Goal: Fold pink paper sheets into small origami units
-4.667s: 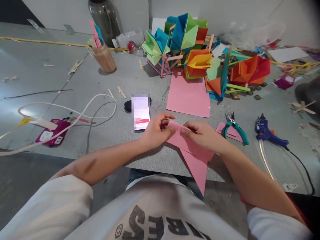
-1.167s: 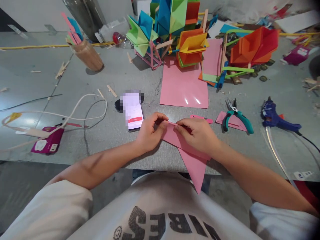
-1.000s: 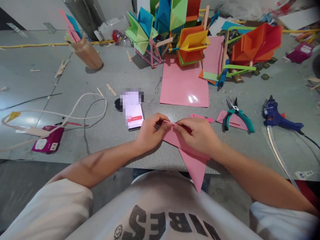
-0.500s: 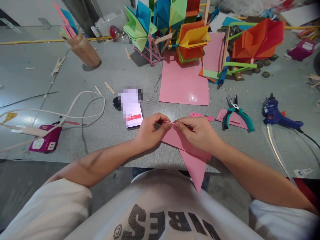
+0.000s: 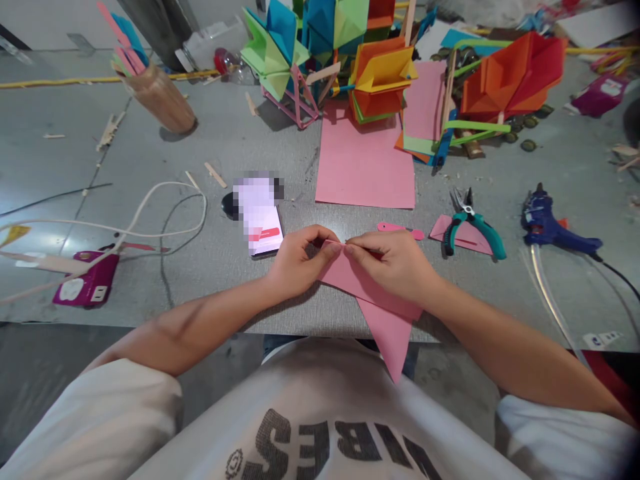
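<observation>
Partly, the folded pink paper (image 5: 373, 293) lies beneath the right hand (image 5: 397, 262).

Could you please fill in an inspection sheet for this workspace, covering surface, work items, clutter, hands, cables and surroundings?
Surface: grey table with scattered wood scraps.
Work items: folded pink paper, one corner reaching past the near edge in view; flat pink sheet beyond.
Clutter: phone, pliers on a pink paper piece, glue gun, folded-paper models.
Hands: left hand and right hand close together, both pinching the folded paper's far edge.
Cables: white cable looped at left; black cord from the glue gun.
Surroundings: pale wall behind, floor below; no co-worker seen.
</observation>
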The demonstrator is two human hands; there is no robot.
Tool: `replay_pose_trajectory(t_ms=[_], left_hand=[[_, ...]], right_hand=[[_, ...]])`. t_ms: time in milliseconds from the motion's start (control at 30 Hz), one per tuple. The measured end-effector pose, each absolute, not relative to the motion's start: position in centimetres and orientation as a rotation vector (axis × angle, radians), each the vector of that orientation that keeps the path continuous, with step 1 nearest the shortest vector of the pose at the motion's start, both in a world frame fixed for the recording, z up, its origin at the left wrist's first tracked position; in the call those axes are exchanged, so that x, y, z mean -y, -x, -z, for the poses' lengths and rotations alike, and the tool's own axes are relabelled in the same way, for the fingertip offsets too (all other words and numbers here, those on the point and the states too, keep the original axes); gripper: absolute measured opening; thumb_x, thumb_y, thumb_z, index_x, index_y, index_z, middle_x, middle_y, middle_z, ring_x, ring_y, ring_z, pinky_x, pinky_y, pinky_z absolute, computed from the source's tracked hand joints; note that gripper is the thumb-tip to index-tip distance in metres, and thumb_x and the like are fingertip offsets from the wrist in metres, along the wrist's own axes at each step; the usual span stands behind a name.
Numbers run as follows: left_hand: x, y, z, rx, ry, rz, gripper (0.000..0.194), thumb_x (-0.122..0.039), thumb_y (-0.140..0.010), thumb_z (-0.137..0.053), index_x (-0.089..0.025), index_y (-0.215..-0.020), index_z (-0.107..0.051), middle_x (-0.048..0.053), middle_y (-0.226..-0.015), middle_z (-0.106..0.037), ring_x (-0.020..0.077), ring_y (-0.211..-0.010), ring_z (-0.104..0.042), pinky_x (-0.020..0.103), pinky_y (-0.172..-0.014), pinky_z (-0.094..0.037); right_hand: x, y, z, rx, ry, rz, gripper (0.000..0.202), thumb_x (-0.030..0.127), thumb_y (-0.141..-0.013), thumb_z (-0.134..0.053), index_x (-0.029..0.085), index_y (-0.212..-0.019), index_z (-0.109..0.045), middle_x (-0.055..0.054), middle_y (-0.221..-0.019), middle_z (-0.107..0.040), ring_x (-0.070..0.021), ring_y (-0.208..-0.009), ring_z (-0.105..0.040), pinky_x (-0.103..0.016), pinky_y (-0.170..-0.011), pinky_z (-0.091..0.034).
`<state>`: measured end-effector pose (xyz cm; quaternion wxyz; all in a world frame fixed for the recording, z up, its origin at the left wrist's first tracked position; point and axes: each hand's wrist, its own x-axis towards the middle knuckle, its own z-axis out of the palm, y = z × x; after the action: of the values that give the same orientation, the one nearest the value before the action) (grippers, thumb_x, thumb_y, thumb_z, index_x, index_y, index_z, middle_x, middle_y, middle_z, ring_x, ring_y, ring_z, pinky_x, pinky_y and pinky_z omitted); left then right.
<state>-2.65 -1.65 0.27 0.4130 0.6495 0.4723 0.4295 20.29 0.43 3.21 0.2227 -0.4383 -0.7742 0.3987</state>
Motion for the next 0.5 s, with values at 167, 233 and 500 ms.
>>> replay_pose_trajectory(t_ms=[167, 233, 500], left_hand=[[1.66, 2.61, -0.44, -1.184, -1.641, -1.063, 0.016, -0.034, -0.105, -0.071, -0.021, -0.098, -0.078, 0.003, -0.092, -0.082, 0.0166, -0.085, -0.072, 0.032, -0.08, -0.056], [1.69, 2.53, -0.52, -1.191, -1.648, -1.045, 0.016, -0.033, -0.104, -0.072, -0.021, -0.097, -0.079, 0.003, -0.091, -0.082, 0.0166, -0.084, -0.072, 0.033, -0.081, -0.056], [1.6, 2.53, -0.88, -1.195, -1.656, -0.98, 0.018, -0.034, -0.103, -0.072, -0.021, -0.094, -0.08, 0.004, -0.089, -0.083, 0.0179, -0.084, -0.073, 0.033, -0.08, -0.057]], right_hand=[[-0.21, -20.32, -3.14, 2.107, 1.223, -1.13, 0.044, 0.046, -0.111, -0.061, 0.021, -0.078, -0.075, -0.002, -0.075, -0.07, -0.0184, -0.075, -0.062, -0.034, -0.069, -0.04], [-0.06, -20.25, -3.19, 2.102, 1.24, -1.132, 0.044, 0.048, -0.111, -0.062, 0.022, -0.078, -0.076, -0.003, -0.075, -0.07, -0.0196, -0.075, -0.063, -0.035, -0.069, -0.041], [-0.06, -20.15, -3.39, 2.161, 1.233, -1.064, 0.048, 0.052, -0.111, -0.06, 0.023, -0.078, -0.078, -0.005, -0.075, -0.073, -0.0208, -0.072, -0.062, -0.036, -0.067, -0.043]])
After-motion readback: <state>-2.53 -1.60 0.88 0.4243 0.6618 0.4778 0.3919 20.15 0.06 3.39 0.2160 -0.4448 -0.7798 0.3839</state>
